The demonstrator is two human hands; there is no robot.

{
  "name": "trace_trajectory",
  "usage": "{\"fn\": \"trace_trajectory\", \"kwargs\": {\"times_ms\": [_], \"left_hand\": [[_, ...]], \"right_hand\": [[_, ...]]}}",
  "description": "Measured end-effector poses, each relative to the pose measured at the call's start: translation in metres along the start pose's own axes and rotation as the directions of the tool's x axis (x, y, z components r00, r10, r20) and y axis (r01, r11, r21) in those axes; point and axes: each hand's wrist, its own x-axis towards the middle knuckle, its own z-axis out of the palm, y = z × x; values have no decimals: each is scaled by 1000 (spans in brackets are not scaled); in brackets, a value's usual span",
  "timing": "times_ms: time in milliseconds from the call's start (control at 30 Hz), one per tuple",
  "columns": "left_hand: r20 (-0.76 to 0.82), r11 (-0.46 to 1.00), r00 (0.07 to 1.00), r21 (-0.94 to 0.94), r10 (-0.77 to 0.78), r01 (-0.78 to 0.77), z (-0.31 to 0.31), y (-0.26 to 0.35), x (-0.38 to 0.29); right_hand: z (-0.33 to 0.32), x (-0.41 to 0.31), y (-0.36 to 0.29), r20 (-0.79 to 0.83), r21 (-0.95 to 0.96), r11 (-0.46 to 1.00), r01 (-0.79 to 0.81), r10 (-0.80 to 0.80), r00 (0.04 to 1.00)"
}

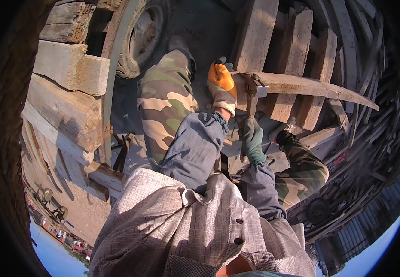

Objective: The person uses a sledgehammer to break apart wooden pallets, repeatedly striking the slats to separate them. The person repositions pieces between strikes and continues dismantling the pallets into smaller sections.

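A long wooden plank [300,83] lies across several thick timbers in front of me; it looks bowed towards the picture's rim. My right hand [252,135], in a greenish knitted glove, grips the handle of a hammer [262,91]. The hammer's metal head is at the plank's near edge, close to its left end. Beside that left end is my left hand [221,83], in an orange-coated glove with dark fingertips. Its fingers are curled, and whether they close on the plank or on something else is hidden.
Stacked timbers [71,114] rise at the left behind a metal frame bar [107,104]. A tyred wheel [144,38] stands by my left leg [168,107]. Thick timbers [293,48] lie under the plank. A large heap of wood strips [387,114] fills the right side.
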Motion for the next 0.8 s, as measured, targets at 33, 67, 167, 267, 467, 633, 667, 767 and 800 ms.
{"fn": "trace_trajectory", "kwargs": {"times_ms": [33,67,167,267,467,633,667,767,800], "left_hand": [[23,999,1000,48,11,-12,-1,0,0],[37,997,999,-70,-31,33,-1,1,0],[75,981,996,-181,-58,71,-2,3,-3],[91,991,991,79,102,-109,-4,2,-8],[55,958,990,-250,-131,141,-4,-2,-1],[-33,975,989,-173,-145,137,2,-2,8],[-33,997,998,-41,-59,58,3,-3,7],[-22,992,999,124,37,-34,4,-6,4],[-11,993,999,113,35,-33,3,-6,3]], "right_hand": [[-3,-1,-6,6,20,998,63,-63,998],[-6,-3,-14,7,6,997,74,-74,997],[-19,-18,-40,15,42,993,113,-114,993],[-28,-39,-56,-1,131,976,175,-176,984],[-12,-21,-56,35,-117,993,-31,35,999],[-44,-39,-99,-58,256,964,67,-54,997],[-56,-52,-110,-111,309,947,83,-51,992],[-68,-63,-119,-176,739,606,293,-246,953],[-65,-61,-115,-151,699,643,313,-294,944]]}}
